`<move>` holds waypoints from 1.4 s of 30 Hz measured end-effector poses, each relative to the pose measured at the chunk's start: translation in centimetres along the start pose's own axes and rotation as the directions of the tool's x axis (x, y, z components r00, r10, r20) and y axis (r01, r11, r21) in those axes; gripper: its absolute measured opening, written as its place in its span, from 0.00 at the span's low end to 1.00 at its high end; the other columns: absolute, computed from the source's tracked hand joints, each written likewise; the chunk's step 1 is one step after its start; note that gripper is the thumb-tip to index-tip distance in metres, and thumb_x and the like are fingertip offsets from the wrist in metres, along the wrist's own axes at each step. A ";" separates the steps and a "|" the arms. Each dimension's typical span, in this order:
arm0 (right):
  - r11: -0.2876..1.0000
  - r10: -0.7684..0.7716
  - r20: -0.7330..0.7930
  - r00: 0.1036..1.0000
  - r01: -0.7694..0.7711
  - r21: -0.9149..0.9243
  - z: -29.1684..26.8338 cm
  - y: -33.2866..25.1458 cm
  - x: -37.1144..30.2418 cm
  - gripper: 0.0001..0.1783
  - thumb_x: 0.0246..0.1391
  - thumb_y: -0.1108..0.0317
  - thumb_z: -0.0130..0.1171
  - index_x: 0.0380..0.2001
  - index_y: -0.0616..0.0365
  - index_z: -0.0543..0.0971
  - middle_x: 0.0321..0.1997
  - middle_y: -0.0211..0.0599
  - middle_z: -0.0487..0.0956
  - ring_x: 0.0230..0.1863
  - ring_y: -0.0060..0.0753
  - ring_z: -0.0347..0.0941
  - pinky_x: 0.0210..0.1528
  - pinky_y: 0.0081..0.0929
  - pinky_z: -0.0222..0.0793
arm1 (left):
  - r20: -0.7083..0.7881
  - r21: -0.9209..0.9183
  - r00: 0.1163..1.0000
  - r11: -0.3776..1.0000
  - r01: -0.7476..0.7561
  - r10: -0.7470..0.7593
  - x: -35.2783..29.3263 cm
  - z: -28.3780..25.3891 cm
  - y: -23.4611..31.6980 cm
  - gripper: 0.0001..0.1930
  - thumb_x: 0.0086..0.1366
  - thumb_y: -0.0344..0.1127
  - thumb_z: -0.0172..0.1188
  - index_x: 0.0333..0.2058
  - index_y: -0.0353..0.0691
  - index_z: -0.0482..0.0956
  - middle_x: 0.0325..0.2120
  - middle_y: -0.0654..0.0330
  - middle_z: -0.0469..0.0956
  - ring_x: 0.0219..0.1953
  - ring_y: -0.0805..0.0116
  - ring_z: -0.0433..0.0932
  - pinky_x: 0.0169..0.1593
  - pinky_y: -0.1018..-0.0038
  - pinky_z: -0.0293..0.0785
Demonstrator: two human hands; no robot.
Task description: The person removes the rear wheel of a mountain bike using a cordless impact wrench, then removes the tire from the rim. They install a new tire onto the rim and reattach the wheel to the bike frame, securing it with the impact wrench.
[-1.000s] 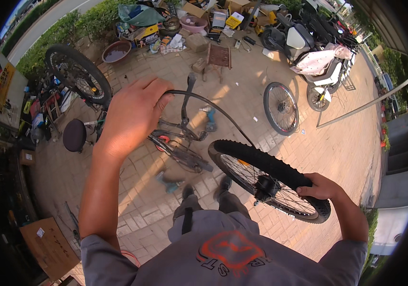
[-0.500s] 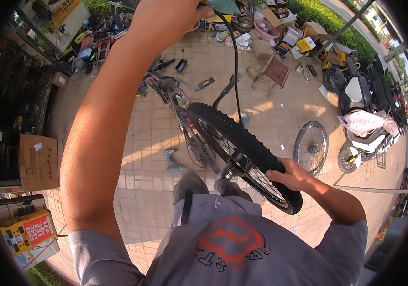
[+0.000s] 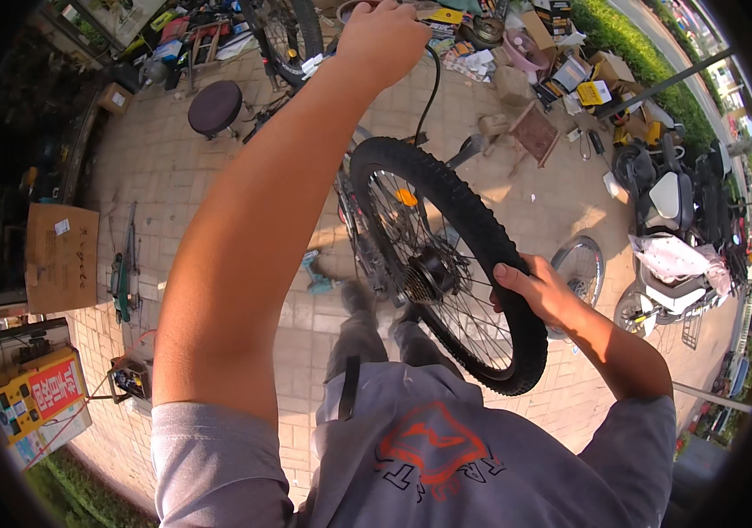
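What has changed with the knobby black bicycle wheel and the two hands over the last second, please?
The knobby black bicycle wheel has swung from lying low and tilted to standing nearly upright. The left hand rose high on the thin black cable. The right hand stayed gripping the tyre.

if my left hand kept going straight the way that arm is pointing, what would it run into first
Probably the upright bicycle wheel parked just beyond the left hand, then the clutter of boxes and parts on the paving. Depth is hard to judge in this fisheye view; the hand is raised and might pass above it.
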State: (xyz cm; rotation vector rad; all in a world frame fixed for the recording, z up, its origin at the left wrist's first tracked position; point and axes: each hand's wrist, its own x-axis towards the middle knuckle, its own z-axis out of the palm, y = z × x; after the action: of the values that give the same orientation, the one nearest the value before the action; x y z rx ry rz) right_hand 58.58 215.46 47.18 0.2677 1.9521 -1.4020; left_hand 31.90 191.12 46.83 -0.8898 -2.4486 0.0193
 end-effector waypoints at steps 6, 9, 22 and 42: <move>0.980 0.036 -0.025 0.999 -0.031 0.196 1.5 -0.3 3.0 0.28 0.56 0.46 0.60 0.38 0.64 0.72 0.27 0.38 0.77 0.28 0.28 0.76 0.32 0.25 0.72 | 0.348 -0.069 0.930 0.986 0.149 -0.116 0.0 5.6 0.5 0.17 0.61 0.28 0.54 0.47 0.53 0.78 0.42 0.61 0.75 0.52 0.60 0.73 0.53 0.57 0.67; 0.977 0.005 -0.028 1.000 0.001 0.212 2.4 0.3 5.0 0.25 0.56 0.47 0.60 0.35 0.62 0.73 0.26 0.29 0.73 0.26 0.20 0.70 0.28 0.21 0.66 | 0.409 -0.166 0.907 0.970 0.180 -0.098 -1.5 8.4 -0.2 0.19 0.59 0.27 0.55 0.49 0.51 0.77 0.42 0.60 0.75 0.51 0.60 0.73 0.54 0.58 0.67; 0.977 0.004 -0.045 0.999 0.006 0.212 3.3 2.7 8.8 0.26 0.57 0.48 0.60 0.37 0.65 0.73 0.28 0.38 0.78 0.30 0.26 0.75 0.35 0.24 0.72 | 0.864 -0.377 0.296 -0.134 0.916 -0.407 -34.6 12.4 14.6 0.15 0.58 0.34 0.60 0.42 0.32 0.80 0.32 0.49 0.82 0.35 0.58 0.81 0.41 0.67 0.75; 0.973 0.054 0.004 0.999 -0.053 0.226 3.9 3.0 9.5 0.25 0.57 0.50 0.59 0.39 0.65 0.73 0.29 0.41 0.79 0.30 0.29 0.77 0.35 0.26 0.74 | 0.802 -0.066 -0.163 -0.357 0.932 -0.575 -40.2 21.2 25.2 0.20 0.68 0.48 0.50 0.32 0.34 0.78 0.24 0.52 0.79 0.27 0.58 0.78 0.35 0.62 0.73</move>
State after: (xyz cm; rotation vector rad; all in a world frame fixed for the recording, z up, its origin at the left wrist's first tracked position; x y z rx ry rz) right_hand 54.93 211.00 38.18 0.4241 1.7733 -1.5897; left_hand 62.43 190.11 4.76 1.3943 -2.7819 -1.6700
